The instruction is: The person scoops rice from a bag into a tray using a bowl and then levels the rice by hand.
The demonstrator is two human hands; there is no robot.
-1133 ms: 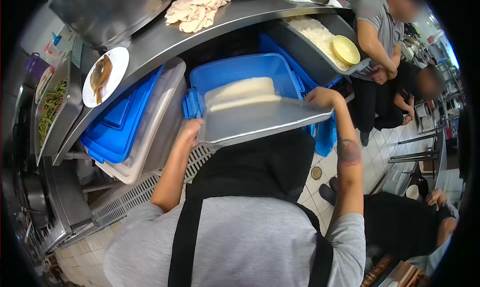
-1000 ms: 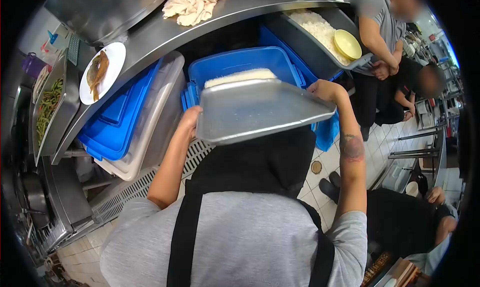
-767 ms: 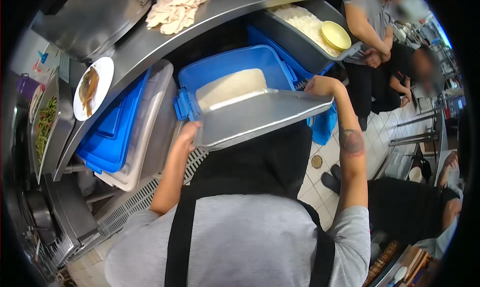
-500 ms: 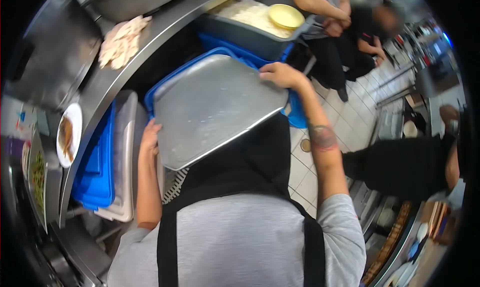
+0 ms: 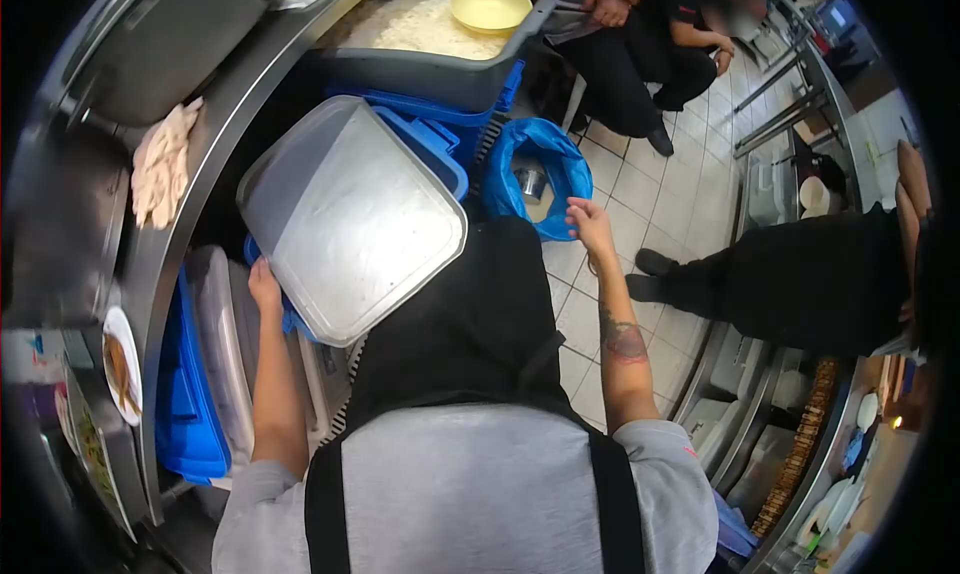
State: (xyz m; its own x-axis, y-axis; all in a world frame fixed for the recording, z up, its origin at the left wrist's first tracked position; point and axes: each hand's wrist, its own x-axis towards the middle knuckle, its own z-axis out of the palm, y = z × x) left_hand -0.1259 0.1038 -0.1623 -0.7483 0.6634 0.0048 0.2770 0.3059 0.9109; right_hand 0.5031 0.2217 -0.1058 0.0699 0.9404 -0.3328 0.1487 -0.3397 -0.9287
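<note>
The left hand (image 5: 265, 282) holds the near left edge of a big metal tray (image 5: 350, 219), with its fingers curled around the rim. The tray lies tilted over a blue bin (image 5: 430, 149) under the steel counter (image 5: 215, 124). The right hand (image 5: 588, 224) is off the tray, with loose, spread fingers holding nothing, just beside a blue bag (image 5: 535, 169) on the floor. Farther off, a gray tub of rice (image 5: 410, 29) holds a yellow bowl (image 5: 490, 7). A cloth (image 5: 162, 169) lies on the counter at the left.
</note>
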